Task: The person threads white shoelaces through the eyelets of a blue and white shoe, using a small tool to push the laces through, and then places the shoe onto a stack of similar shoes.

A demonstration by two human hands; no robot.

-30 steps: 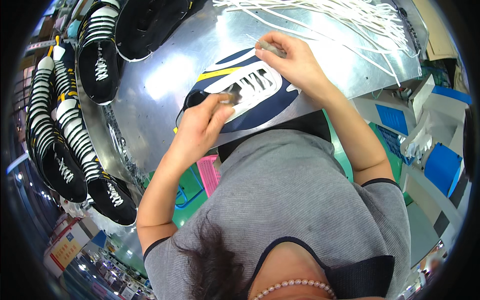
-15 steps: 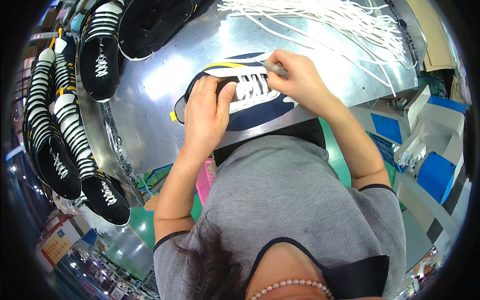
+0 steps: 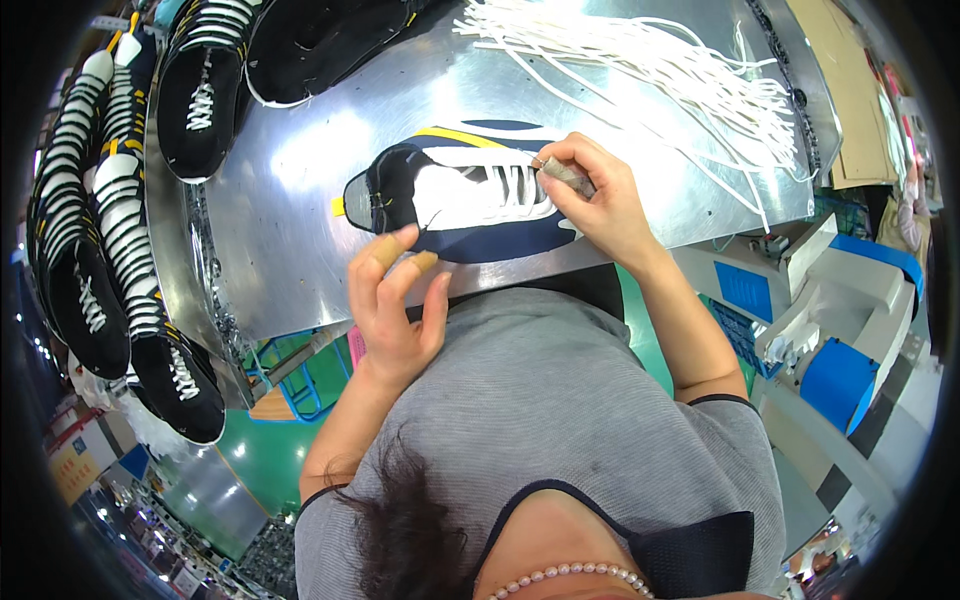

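A navy, white and yellow shoe upper (image 3: 480,240) lies on its side on the metal table (image 3: 290,270), its black collar and yellow pull tab toward the left. White lace (image 3: 517,190) crosses its eyelets. My right hand (image 3: 610,205) is closed round a small tool (image 3: 567,177) with a greyish wrapped handle; its thin metal tip points at the eyelet row near the toe end. Off the near side of the collar, my left hand (image 3: 395,305) is open, fingers apart, with tan covers on two fingertips. A thin dark thread (image 3: 432,219) shows on the upper beside those fingertips.
Loose white laces (image 3: 640,80) are heaped at the back right of the table. Black laced shoe uppers (image 3: 205,110) lie at the back left, and long nested rows of uppers (image 3: 130,240) hang beyond the left edge. A grey and blue machine (image 3: 835,300) stands at right.
My left hand has come off the collar toward me and opened. The tool in my right hand has shifted slightly toward me, and the whole view has moved a little.
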